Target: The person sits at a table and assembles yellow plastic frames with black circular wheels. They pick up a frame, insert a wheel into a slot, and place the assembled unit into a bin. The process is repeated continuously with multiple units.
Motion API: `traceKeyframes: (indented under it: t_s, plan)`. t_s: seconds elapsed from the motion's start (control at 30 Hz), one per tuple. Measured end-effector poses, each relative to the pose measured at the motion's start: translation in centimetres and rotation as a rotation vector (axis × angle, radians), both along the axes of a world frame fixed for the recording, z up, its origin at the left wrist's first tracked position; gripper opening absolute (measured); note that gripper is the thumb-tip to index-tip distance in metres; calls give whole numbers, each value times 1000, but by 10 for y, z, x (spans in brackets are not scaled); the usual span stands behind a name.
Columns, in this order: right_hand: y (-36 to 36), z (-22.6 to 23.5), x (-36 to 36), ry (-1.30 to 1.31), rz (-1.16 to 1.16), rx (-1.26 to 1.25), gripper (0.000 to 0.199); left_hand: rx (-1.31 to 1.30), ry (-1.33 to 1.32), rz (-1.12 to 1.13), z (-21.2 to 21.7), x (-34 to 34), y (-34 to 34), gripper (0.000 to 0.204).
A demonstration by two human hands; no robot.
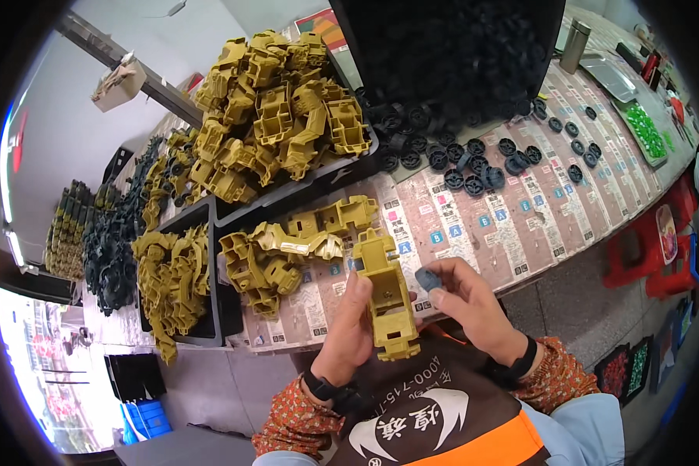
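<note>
My left hand (348, 325) grips the side of a mustard-yellow plastic toy vehicle body (388, 289), held upright in front of my apron with its open compartments showing. Just right of it, my right hand (478, 309) pinches a small dark toy wheel (426, 279) between thumb and fingers. A gap separates the wheel from the body. Beyond my left hand, several loose yellow vehicle bodies (266, 273) lie on the table. Dark wheels (474, 167) are scattered further back.
A black tray (287, 186) heaped with yellow bodies stands at the back left, beside a smaller black bin (227, 307) of yellow parts. A large black container (450, 54) rises behind the wheels. A tray of green pieces (646, 132) and red stools (637, 252) are at right.
</note>
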State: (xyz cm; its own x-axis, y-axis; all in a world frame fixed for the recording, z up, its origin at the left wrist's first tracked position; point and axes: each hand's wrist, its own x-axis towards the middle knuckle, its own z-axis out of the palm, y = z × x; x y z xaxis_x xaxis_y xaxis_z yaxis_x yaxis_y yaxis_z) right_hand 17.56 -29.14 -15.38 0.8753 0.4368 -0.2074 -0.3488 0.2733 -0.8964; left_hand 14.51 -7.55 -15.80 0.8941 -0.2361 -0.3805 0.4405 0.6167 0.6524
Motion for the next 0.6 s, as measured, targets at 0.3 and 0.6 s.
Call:
traceKeyframes:
  t_s: [0.3,0.6]
  plan:
    - [6,-10,11,104,-1,100,37,-35,65,-70,6,-12,-13,62]
    - [5,-19,1,-394,-10,-338,34,168,9,-91,3,-13,-27,59]
